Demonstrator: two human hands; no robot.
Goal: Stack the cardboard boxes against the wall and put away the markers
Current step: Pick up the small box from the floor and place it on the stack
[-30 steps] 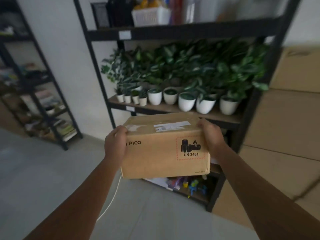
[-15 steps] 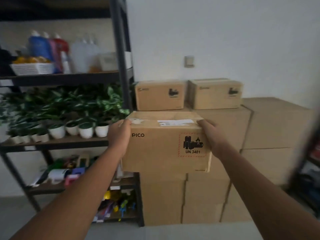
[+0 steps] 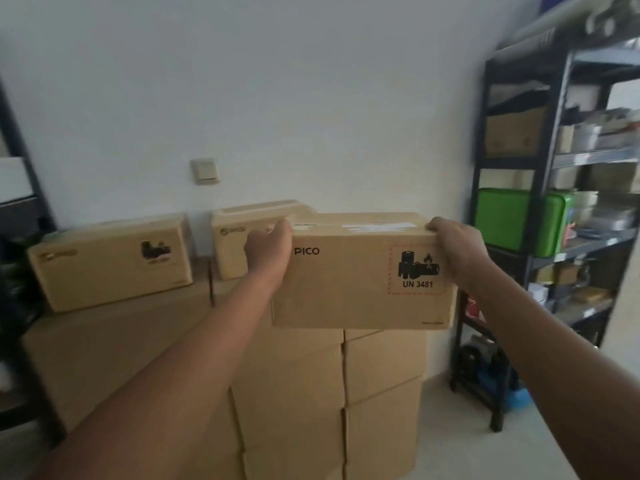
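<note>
The view swung right: the plant rack that filled the frame a second ago slid out of sight, and a dark shelf unit (image 3: pixel 540 216) with a green case (image 3: pixel 512 220) came in on the right. The held box (image 3: pixel 360 271) moved from in front of the plants to the top of the stacked cartons (image 3: pixel 381 375), apparently just beside two small boxes (image 3: pixel 110 261) there, hiding part of one.

Tan rectangular cardboard box (image 3: pixel 360 282) bears black "PICO" lettering and a red-dashed black battery label (image 3: pixel 417 270); bright green case (image 3: pixel 512 220) on a black metal shelf (image 3: pixel 540 168).
</note>
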